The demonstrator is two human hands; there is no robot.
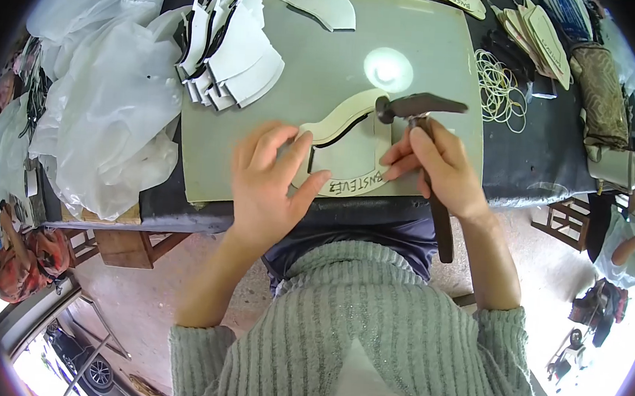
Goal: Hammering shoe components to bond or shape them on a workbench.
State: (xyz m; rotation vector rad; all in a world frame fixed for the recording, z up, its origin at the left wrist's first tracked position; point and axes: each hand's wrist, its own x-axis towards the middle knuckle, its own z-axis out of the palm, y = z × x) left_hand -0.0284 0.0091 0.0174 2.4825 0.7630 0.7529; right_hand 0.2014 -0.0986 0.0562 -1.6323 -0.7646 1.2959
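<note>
A cream frame-shaped template (348,187) with handwriting lies flat near the front edge of the grey board (444,67). Inside its outline sits a pale curved panel (350,156) with a black strip along its upper edge. My left hand (271,180) is open, slightly blurred, its fingers apart and its fingertips at the template's left side. In my right hand (448,167) is a hammer (442,225), its dark metal head above the template's upper right corner and its wooden handle pointing down toward me. The fingertips of that hand also rest by the template's right edge.
A pile of white curved panels (242,64) stands at the board's upper left, and one loose panel (329,11) lies at its far edge. Clear plastic bags (114,103) cover the left. Rubber bands (498,89), more templates (538,37) and a patterned roll (599,92) lie right.
</note>
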